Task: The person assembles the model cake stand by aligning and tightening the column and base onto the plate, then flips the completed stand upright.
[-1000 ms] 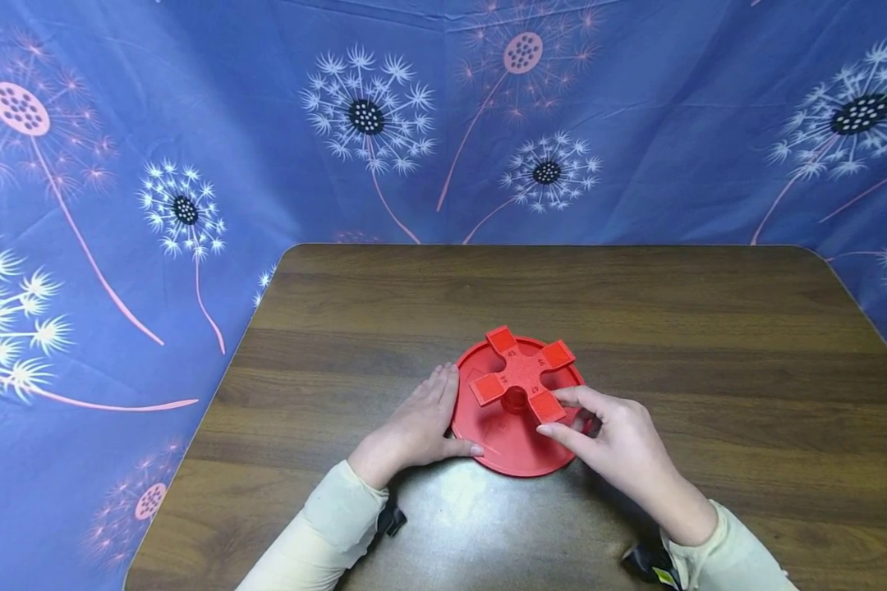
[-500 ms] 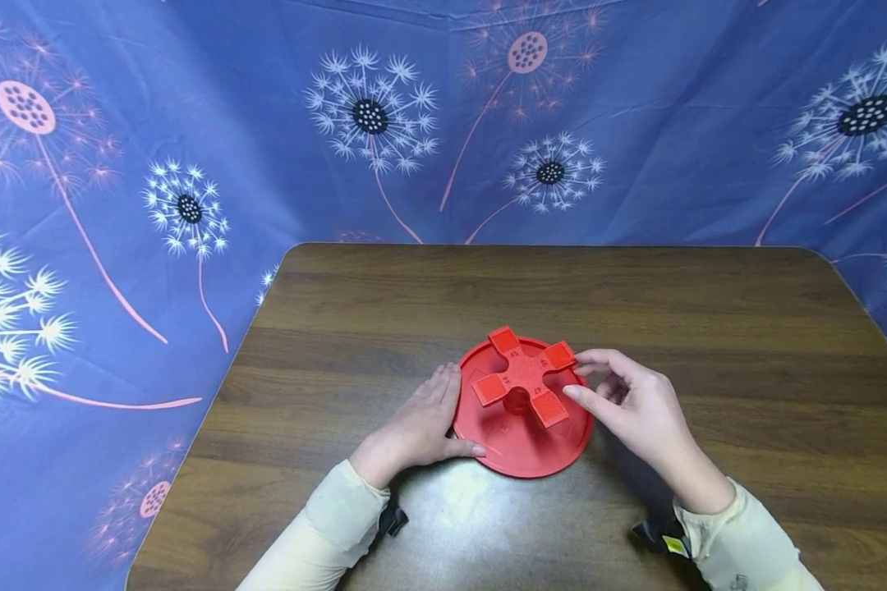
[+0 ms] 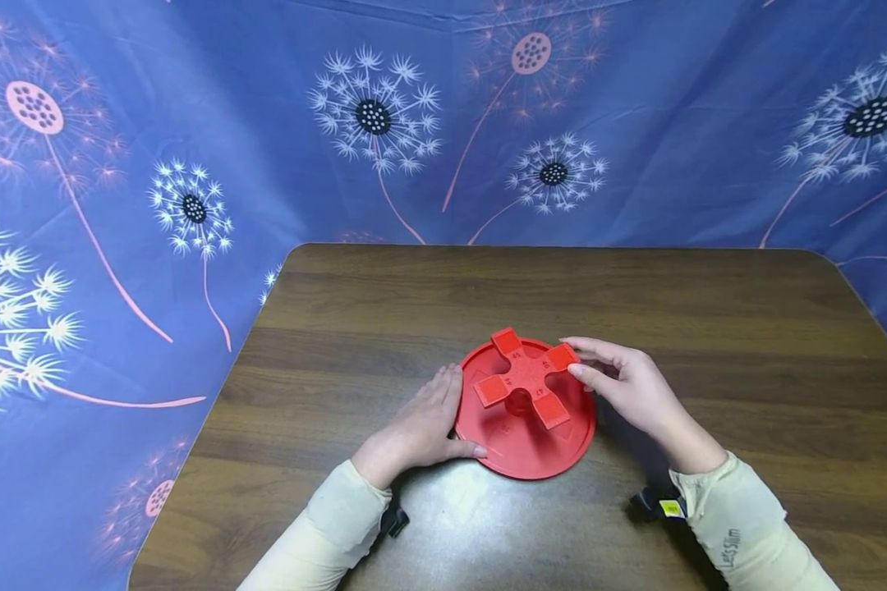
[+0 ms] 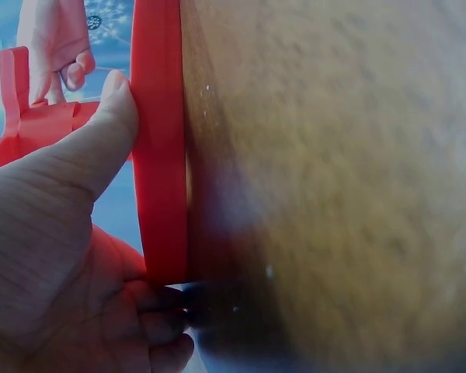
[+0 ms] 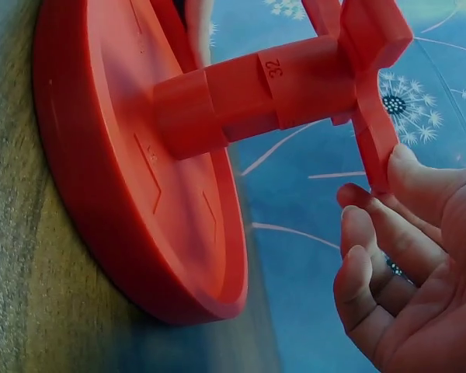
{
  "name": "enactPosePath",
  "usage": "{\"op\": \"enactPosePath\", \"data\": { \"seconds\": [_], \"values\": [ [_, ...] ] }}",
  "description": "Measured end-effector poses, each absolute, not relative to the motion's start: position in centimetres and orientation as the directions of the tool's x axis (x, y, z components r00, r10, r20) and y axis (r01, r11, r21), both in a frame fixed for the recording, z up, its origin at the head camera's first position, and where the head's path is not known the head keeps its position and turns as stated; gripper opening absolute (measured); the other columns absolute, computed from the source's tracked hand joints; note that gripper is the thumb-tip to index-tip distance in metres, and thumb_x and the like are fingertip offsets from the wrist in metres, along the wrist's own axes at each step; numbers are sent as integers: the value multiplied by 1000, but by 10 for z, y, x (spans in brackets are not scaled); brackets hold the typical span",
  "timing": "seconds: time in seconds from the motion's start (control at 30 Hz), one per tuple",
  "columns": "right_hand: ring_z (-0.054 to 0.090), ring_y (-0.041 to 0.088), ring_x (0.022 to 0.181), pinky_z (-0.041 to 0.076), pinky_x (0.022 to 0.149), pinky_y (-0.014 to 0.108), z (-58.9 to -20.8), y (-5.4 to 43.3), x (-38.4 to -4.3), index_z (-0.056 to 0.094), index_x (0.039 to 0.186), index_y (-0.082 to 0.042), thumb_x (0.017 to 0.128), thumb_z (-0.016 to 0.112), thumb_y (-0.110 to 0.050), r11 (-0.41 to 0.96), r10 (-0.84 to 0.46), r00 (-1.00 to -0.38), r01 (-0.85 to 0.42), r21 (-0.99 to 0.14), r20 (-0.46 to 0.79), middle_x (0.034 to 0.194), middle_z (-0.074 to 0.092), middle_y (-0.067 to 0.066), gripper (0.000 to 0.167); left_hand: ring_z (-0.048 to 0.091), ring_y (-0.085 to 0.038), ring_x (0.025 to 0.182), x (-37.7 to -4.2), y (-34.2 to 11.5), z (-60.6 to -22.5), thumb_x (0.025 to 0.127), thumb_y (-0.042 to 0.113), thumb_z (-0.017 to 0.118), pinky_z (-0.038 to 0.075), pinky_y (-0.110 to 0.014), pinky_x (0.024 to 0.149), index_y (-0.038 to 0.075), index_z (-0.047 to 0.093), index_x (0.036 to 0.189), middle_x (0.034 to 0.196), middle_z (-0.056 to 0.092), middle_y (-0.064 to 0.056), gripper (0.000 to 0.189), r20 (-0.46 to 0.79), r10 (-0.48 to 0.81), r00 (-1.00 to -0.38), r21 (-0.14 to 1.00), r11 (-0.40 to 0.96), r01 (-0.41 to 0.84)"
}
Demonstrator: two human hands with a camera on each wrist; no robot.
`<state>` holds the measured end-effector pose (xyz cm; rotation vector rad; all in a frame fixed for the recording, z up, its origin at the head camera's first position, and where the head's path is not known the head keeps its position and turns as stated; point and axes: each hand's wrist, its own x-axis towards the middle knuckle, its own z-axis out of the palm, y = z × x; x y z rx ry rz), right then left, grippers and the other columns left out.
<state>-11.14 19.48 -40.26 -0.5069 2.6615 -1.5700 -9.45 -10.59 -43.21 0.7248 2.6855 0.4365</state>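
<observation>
A red round base with a raised rim lies on the table. From its middle rises a short red stem marked 32. On top sits a red four-armed cross piece with numbers on its arms. My left hand rests against the base's left side, fingers straight along the rim and thumb over the front edge. With thumb and fingers, my right hand pinches the end of the cross piece's right-hand arm. In the right wrist view its other fingers curl below that arm.
The wood-grain table extends around the base on all sides. A blue cloth with dandelion prints hangs behind it and along the left. Dark wrist devices sit under both cuffs.
My right hand has let go of the cross piece's near arm, moved up and away to the right, and taken hold of its right-hand arm. My left hand stays in place.
</observation>
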Motion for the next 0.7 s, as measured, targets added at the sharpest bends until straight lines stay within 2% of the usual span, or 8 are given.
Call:
{"op": "enactPosePath", "data": {
  "seconds": [0.2, 0.47, 0.7],
  "values": [
    [64, 5, 75, 51, 62, 17, -407, 193, -111, 66, 122, -2, 81, 78, -6, 480, -234, -943, -323, -815, 236, 101, 73, 11, 42, 11, -34, 147, -94, -103, -432, 80, 64, 67, 19, -42, 118, -6, 11, 153, 159, 14, -24, 116, -233, 525, -818, 359, 829, 429],
    [52, 5, 61, 41, 53, 15, -416, 187, -106, 70, 112, -8, 75, 82, -1, 568, -162, -909, -405, -717, 385, 88, 74, 4, 40, 11, -34, 147, -93, -101, -432, 81, 64, 67, 19, -42, 118, -7, 12, 153, 159, 14, -24, 115, -224, 519, -825, 346, 834, 431],
    [46, 6, 59, 35, 50, 17, -417, 182, -100, 70, 110, -12, 73, 84, -2, 623, -120, -897, -402, -671, 426, 83, 72, -3, 41, 13, -35, 147, -91, -101, -433, 81, 64, 67, 20, -42, 118, -8, 13, 152, 158, 16, -25, 115, -208, 522, -827, 338, 832, 440]
  ]
}}
